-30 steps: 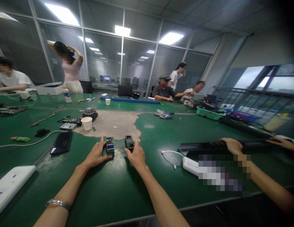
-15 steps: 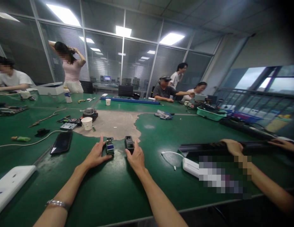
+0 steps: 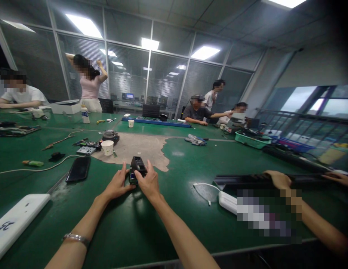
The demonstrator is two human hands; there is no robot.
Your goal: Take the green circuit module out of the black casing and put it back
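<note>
My left hand (image 3: 117, 184) rests on the green table, its thumb and fingers around the near and left sides of a small circuit-board module (image 3: 132, 178). That module stands on the table, mostly hidden by the part above it. In my right hand (image 3: 149, 183) is a black plastic housing (image 3: 138, 163), gripped between thumb and fingers. The housing is tilted over the module's top; whether the two touch I cannot tell.
To the left lie a black phone (image 3: 78, 169) and a white power bank (image 3: 21, 224). A paper cup (image 3: 107, 148) stands by loose electronic parts beyond my hands. At right, another person's hand (image 3: 279, 180) rests on a long black bar (image 3: 243, 181) near a white cable (image 3: 204, 185).
My right hand has brought the black housing left, from beside the circuit-board module to above it. My left hand stays around the module. The whole view has shifted slightly.
</note>
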